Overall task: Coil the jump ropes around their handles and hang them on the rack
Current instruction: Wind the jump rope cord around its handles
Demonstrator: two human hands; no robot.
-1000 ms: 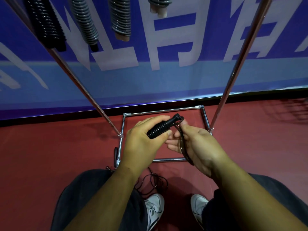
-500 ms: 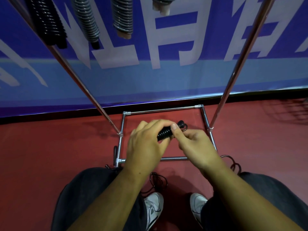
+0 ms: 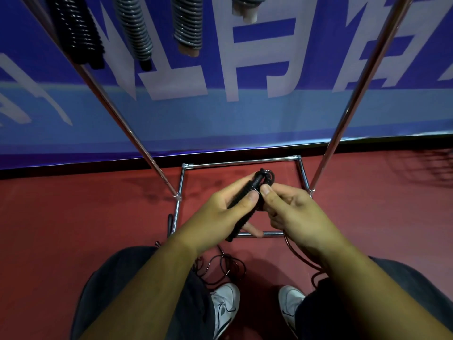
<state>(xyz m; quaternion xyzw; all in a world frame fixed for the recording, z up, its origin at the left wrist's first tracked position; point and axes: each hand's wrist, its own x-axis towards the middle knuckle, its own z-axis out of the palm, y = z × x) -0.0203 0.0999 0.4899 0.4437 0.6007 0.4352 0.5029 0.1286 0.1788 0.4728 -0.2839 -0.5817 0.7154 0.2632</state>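
Red floor (image 3: 73, 229); rack poles (image 3: 131, 133) flank left hand (image 3: 220, 217), right hand (image 3: 294, 212) gripping handle (image 3: 245, 192).

wall: blue banner (image 3: 245, 123), large pale characters, lighter blue band low down | base: black strip (image 3: 73, 171) | floor: dark red floor (image 3: 73, 229), faint sheen far right

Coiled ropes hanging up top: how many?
4, along the top edge: black coil far left, grey coil next, tan-ended coil third, cropped coil rightmost. More may hang beyond the frame.
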